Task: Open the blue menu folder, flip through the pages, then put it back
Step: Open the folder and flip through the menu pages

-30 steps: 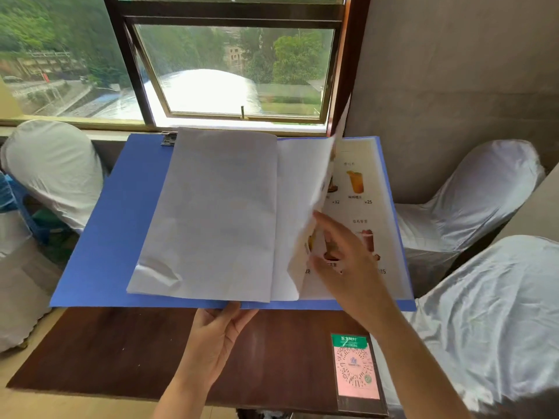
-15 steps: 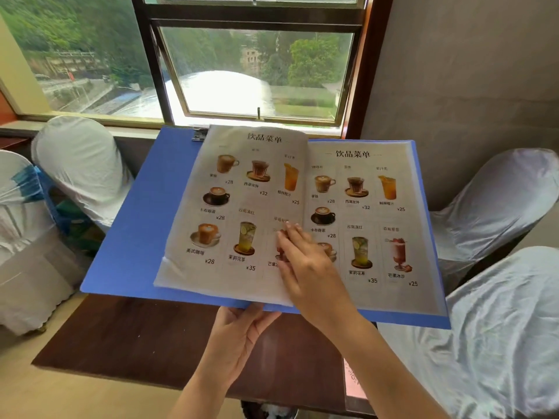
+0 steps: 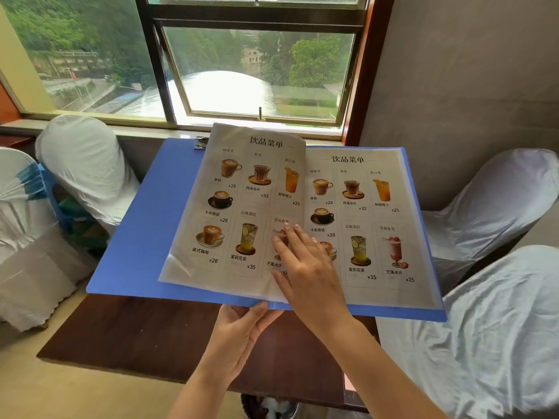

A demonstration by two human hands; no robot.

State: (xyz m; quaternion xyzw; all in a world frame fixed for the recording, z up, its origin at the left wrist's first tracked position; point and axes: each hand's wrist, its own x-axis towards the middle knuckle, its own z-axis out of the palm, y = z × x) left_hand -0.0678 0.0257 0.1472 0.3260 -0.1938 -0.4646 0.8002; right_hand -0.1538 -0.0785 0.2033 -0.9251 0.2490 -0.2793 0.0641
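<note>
The blue menu folder [image 3: 145,225] is open and held up above a dark wooden table [image 3: 145,331]. Two drink-menu pages face me, a left page [image 3: 230,207] and a right page [image 3: 372,219], both in clear sleeves. My left hand [image 3: 242,331] grips the folder's near edge at the spine from below, thumb on top. My right hand [image 3: 305,264] lies flat with fingers spread on the lower right part of the left page, next to the spine. A metal clip [image 3: 200,143] shows at the folder's top edge.
White-covered chairs stand at the left [image 3: 84,164], the far left [image 3: 21,207] and the right [image 3: 496,201]; another [image 3: 490,328] is close at the near right. A window [image 3: 257,68] lies behind the folder, a grey wall [image 3: 462,86] to the right. A bin [image 3: 269,406] sits under the table.
The page that stood half-turned a second ago has come down to the left and lies flat, its printed side up. My right hand moved left with it. The view has shifted a little.
</note>
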